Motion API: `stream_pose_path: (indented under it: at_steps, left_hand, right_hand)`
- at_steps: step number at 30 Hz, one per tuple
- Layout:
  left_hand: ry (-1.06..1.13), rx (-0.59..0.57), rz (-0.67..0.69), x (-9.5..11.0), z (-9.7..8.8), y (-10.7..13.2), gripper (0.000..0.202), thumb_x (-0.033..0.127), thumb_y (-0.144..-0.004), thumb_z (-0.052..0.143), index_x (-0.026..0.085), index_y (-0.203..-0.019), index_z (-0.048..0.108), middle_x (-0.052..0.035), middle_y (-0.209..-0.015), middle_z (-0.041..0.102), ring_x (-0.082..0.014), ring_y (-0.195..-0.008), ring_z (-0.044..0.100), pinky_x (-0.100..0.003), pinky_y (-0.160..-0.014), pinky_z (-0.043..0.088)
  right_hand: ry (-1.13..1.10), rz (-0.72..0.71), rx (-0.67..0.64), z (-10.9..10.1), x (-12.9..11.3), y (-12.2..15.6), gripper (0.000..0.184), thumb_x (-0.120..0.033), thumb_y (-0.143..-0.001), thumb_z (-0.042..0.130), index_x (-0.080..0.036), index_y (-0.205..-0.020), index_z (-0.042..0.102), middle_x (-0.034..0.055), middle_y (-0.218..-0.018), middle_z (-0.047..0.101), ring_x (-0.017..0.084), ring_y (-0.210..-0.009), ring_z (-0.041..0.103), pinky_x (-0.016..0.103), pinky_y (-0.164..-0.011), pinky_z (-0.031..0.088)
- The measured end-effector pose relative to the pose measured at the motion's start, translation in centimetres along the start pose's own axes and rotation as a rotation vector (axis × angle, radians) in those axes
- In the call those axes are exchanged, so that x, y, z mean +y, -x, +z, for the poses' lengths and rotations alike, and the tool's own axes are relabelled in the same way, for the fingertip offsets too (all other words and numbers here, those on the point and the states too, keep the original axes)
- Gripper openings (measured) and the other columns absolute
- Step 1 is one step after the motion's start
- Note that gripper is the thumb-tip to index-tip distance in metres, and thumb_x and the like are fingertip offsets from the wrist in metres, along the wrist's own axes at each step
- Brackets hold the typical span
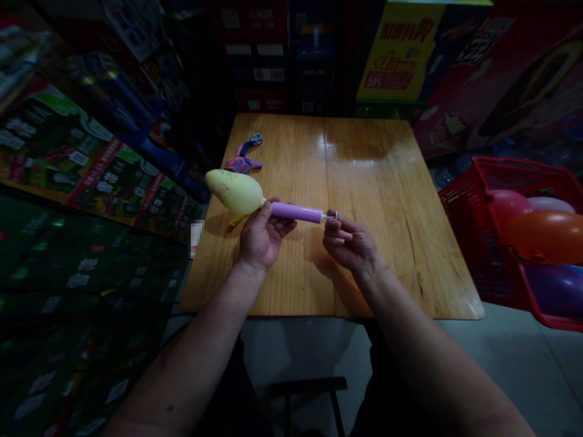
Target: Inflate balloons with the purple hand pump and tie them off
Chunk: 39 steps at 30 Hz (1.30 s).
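A pale yellow balloon (234,190), partly inflated, sits on the nozzle of a purple hand pump (297,212) held over the wooden table (364,182). My left hand (263,233) is closed round the pump's front end where the balloon's neck joins it. My right hand (348,241) pinches the white handle at the pump's rear, which sits close to the barrel.
Several flat, uninflated balloons (245,156) lie at the table's far left. A red basket (510,230) with inflated balloons stands to the right. Printed cartons line the left side and the back. A dark stool (306,388) shows below the table's near edge.
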<state>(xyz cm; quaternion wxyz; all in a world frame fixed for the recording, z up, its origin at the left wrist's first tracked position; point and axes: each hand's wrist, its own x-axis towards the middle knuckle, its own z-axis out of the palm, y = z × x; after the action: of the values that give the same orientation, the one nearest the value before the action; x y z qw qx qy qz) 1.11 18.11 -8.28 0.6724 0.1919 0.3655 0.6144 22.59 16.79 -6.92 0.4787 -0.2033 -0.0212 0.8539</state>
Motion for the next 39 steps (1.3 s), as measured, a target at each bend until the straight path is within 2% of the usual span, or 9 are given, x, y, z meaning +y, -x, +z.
stream_pose_path:
  at_steps: [5,9,13,16,19,24,29,33,39]
  left_hand:
    - [0.026,0.068,0.109,1.0,-0.3,-0.2,0.029,0.044,-0.088,0.069,0.023,-0.109,0.066,-0.0071,-0.105,0.076,-0.0212,-0.099,0.072,-0.032,-0.082,0.058]
    - [0.015,-0.038,0.003,-0.1,0.2,0.6,0.034,0.046,-0.089,0.068,0.023,-0.114,0.065,-0.0092,-0.11,0.075,-0.0224,-0.096,0.072,-0.034,-0.081,0.058]
    - [0.005,-0.053,-0.035,-0.9,0.6,1.2,0.037,0.049,-0.089,0.067,0.023,-0.116,0.063,-0.0101,-0.115,0.074,-0.024,-0.101,0.072,-0.039,-0.087,0.058]
    - [0.009,-0.057,-0.041,-0.8,0.6,1.1,0.038,0.048,-0.089,0.068,0.023,-0.117,0.063,-0.0105,-0.115,0.074,-0.0248,-0.104,0.071,-0.041,-0.09,0.057]
    - [0.009,-0.034,-0.021,0.0,0.3,0.6,0.035,0.046,-0.089,0.068,0.022,-0.113,0.065,-0.0105,-0.107,0.075,-0.0236,-0.098,0.072,-0.039,-0.088,0.057]
    - [0.032,0.014,0.102,1.3,-0.2,0.0,0.034,0.045,-0.088,0.07,0.021,-0.112,0.066,-0.0095,-0.104,0.076,-0.0222,-0.096,0.073,-0.034,-0.082,0.058]
    - [0.009,-0.076,0.002,0.0,0.3,1.0,0.034,0.044,-0.09,0.067,0.021,-0.115,0.064,-0.0119,-0.11,0.075,-0.023,-0.095,0.073,-0.037,-0.082,0.059]
    - [0.015,-0.049,0.015,-0.8,0.3,0.9,0.031,0.043,-0.09,0.066,0.021,-0.112,0.065,-0.0115,-0.105,0.076,-0.0233,-0.097,0.073,-0.036,-0.082,0.059]
    - [0.017,0.018,0.035,0.4,-0.4,-0.1,0.032,0.043,-0.087,0.07,0.02,-0.109,0.067,-0.0101,-0.099,0.076,-0.0221,-0.091,0.073,-0.035,-0.08,0.059]
  right_hand:
    - [0.0,-0.068,-0.03,-0.1,-1.1,0.4,0.02,-0.011,-0.102,0.043,-0.015,-0.097,0.062,-0.0053,-0.067,0.06,0.0,-0.039,0.034,0.011,-0.043,0.037]
    - [0.009,-0.021,-0.001,-0.2,0.7,-0.2,0.017,-0.013,-0.102,0.045,-0.015,-0.098,0.061,-0.0056,-0.067,0.059,0.001,-0.04,0.032,0.012,-0.044,0.037]
    - [0.031,0.003,0.017,0.1,1.7,-0.4,0.013,-0.013,-0.1,0.05,-0.017,-0.099,0.062,-0.0047,-0.071,0.062,0.001,-0.042,0.035,0.012,-0.046,0.039]
    - [0.018,0.011,0.007,0.1,1.3,-0.3,0.018,-0.011,-0.101,0.046,-0.017,-0.1,0.062,-0.0037,-0.074,0.065,0.001,-0.044,0.037,0.011,-0.048,0.041]
    - [0.011,0.014,-0.035,-0.1,0.2,0.0,0.023,-0.01,-0.102,0.04,-0.015,-0.1,0.062,-0.0036,-0.072,0.064,0.001,-0.042,0.035,0.011,-0.046,0.041]
    - [0.044,-0.064,-0.08,-0.2,-0.8,0.4,0.019,-0.01,-0.1,0.046,-0.016,-0.098,0.063,-0.0064,-0.07,0.062,0.0,-0.039,0.03,0.01,-0.044,0.036]
    - [0.038,-0.021,-0.036,0.2,1.2,0.1,0.014,-0.013,-0.1,0.049,-0.014,-0.097,0.063,-0.006,-0.068,0.06,-0.001,-0.038,0.029,0.011,-0.044,0.034]
    - [0.029,-0.001,-0.02,0.4,2.2,-0.2,0.016,-0.013,-0.101,0.047,-0.015,-0.098,0.062,-0.0047,-0.069,0.061,0.0,-0.04,0.03,0.012,-0.044,0.036]
    - [0.017,-0.007,-0.008,0.1,-0.3,0.3,0.022,-0.012,-0.103,0.04,-0.013,-0.098,0.062,-0.0039,-0.068,0.061,0.0,-0.04,0.033,0.012,-0.044,0.038]
